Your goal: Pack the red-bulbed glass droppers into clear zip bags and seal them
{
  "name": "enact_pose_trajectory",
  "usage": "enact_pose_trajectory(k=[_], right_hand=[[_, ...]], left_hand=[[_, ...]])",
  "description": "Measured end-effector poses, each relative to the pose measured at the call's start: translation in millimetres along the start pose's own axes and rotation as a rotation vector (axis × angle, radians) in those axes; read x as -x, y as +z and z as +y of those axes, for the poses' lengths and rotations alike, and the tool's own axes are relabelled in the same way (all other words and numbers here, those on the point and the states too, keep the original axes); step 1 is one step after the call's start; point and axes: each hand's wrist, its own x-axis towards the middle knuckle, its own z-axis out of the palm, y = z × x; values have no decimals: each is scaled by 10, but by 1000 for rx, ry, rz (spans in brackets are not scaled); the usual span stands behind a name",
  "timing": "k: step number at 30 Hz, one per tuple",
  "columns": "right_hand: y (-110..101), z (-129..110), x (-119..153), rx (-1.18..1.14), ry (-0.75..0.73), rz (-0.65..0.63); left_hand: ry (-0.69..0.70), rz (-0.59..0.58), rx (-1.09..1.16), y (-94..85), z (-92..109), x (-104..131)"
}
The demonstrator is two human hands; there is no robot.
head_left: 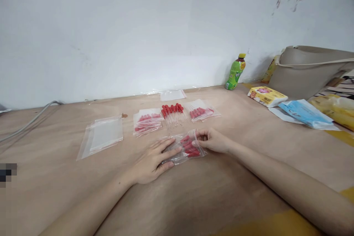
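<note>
A clear zip-lock bag (178, 155) lies in front of me with several red-bulbed droppers (190, 149) inside. Resting flat on its left part is my left hand (153, 160), fingers spread. My right hand (211, 140) pinches the bag's right edge between thumb and fingers, close to the seal. Just beyond the bag is a loose pile of red-bulbed droppers (173, 110) with thin clear stems pointing toward me. A stack of filled bags (148, 121) sits left of the pile, and more filled bags (203, 110) sit to its right.
Flat, unfilled-looking bags (106, 134) lie at the left, and another bag (173, 95) lies by the wall. A green drink bottle (235, 72) stands at the back right. Nearby are a yellow tissue pack (267, 96), a blue packet (305, 113) and a grey bin-like container (306, 70). A cable (33, 121) crosses the left.
</note>
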Motion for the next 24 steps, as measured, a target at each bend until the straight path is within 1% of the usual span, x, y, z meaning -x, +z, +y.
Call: enact_pose_trajectory(k=[4,7,9,11,12,14,15,16,17,18,21,22,23,24], right_hand=[[21,18,-28,-13,6,-3],[73,46,-52,-123,-7,-10],[101,70,-63,-176,-17,11],[102,88,-69,-141,-24,102],[91,93,-72,-98,-18,187],[55,87,-79,-13,45,368],[37,76,-83,16,95,431],[24,61,-87,35,144,454],[18,44,-92,43,174,421],[20,24,-96,41,177,333],[51,-32,-98,1,64,12],[57,-49,-92,-12,30,-52],[52,-66,-82,-16,16,-75],[32,-86,-67,-10,20,-67]], left_hand=[[7,-6,-8,-7,-2,-5],[2,-18,-5,-18,5,-8],[-3,-22,-4,-26,12,-10],[-6,-22,-7,-32,16,-10],[-7,-22,-11,-33,17,-10],[-12,-25,-21,-35,17,-12],[-10,-28,-27,-35,16,-14],[-5,-34,-35,-36,14,-16],[3,-43,-42,-38,13,-19],[13,-52,-48,-39,11,-21],[37,-60,-42,-38,6,-22],[33,-46,-26,-35,6,-19],[24,-25,-2,-29,6,-13],[10,2,29,-23,8,-5]])
